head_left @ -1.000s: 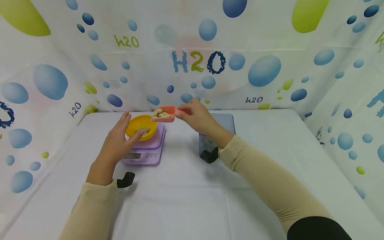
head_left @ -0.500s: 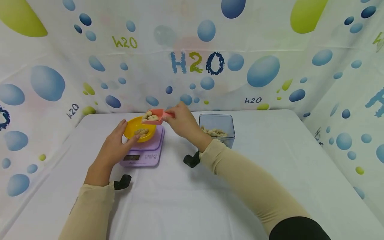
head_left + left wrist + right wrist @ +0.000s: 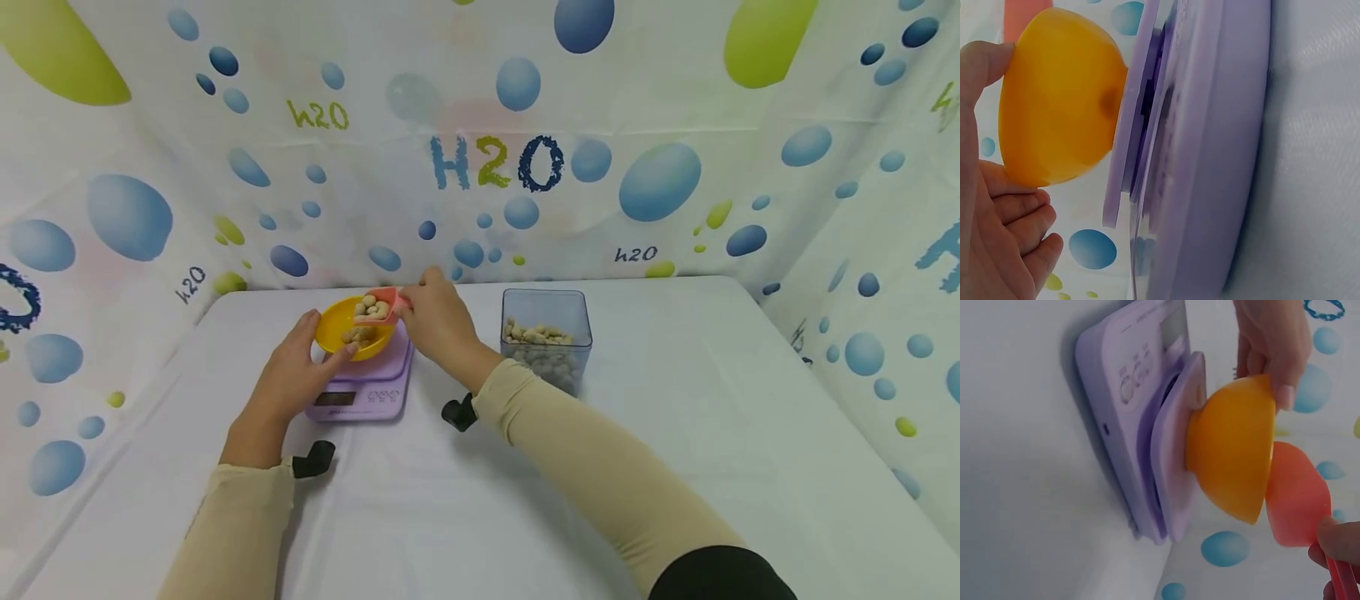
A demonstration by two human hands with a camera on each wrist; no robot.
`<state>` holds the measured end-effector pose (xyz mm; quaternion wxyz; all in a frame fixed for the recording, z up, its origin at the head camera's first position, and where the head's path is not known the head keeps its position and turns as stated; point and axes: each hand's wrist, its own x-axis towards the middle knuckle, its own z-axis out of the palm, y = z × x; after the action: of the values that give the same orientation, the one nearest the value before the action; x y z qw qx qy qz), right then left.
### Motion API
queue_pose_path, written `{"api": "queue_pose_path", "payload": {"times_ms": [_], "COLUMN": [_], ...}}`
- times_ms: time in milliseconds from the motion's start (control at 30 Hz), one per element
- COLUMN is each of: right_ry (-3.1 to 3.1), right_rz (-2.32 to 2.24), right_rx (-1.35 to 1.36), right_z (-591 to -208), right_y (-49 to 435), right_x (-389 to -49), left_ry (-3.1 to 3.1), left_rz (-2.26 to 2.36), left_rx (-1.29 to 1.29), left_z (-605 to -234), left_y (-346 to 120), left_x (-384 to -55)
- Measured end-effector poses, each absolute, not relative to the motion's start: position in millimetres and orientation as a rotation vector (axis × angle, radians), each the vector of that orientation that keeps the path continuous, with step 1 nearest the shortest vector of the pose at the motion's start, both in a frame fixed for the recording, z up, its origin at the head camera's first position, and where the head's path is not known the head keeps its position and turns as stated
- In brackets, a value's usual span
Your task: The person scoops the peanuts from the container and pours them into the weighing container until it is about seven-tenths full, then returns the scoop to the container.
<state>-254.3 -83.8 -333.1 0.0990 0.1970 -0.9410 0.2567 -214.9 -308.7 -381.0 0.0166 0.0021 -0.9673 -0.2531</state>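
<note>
In the head view my left hand [image 3: 288, 383] holds the yellow bowl [image 3: 327, 333] by its rim, thumb on the near side and fingers on the far side. Some beige nuts [image 3: 360, 335], perhaps peanuts, lie inside it. The bowl rests on the platform of a purple kitchen scale [image 3: 375, 400]. My right hand [image 3: 442, 325] grips the handle of a coral-red scoop [image 3: 388, 307] loaded with more nuts. That scoop hangs over the bowl's right rim. From the right wrist, the scoop [image 3: 1300, 500] appears close beside the bowl [image 3: 1232, 447]; contact cannot be told.
A clear, bluish square container [image 3: 546, 367] partly filled with the same nuts stands right of the scale. White cloth [image 3: 465, 500] covers the table. A printed curtain [image 3: 420, 108] closes off the back and sides.
My right hand has carried the loaded scoop left and slightly down, over the bowl, uncovering the container. My left hand stays at the bowl.
</note>
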Motion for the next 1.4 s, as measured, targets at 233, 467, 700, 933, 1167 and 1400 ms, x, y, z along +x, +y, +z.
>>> {"api": "queue_pose_path", "payload": {"times_ms": [233, 467, 700, 933, 1167, 1400], "right_ry": [-2.692, -2.525, -2.385, -2.289, -2.270, -2.270], "right_rz": [0.524, 0.213, -0.040, -0.184, -0.183, -0.040], "right_rx": [0.678, 0.783, 0.856, 0.906, 0.913, 0.896], "right_z": [-336, -338, -339, -338, -333, -335], "right_y": [-82, -82, -80, -78, -70, -60], "right_x": [-255, -255, -253, -248, -245, -248], "left_ry": [-3.012, -3.020, -3.009, -3.004, -3.000, -3.009], "left_rz": [-0.751, -0.729, -0.739, -0.745, -0.759, -0.771], "left_rx": [0.011, 0.013, 0.007, -0.012, -0.019, 0.017], "left_z": [-382, -382, -382, -382, -383, -384], "left_y": [-308, -308, -309, -308, -307, -308], "left_x": [-215, -215, -214, -214, -215, -214]}}
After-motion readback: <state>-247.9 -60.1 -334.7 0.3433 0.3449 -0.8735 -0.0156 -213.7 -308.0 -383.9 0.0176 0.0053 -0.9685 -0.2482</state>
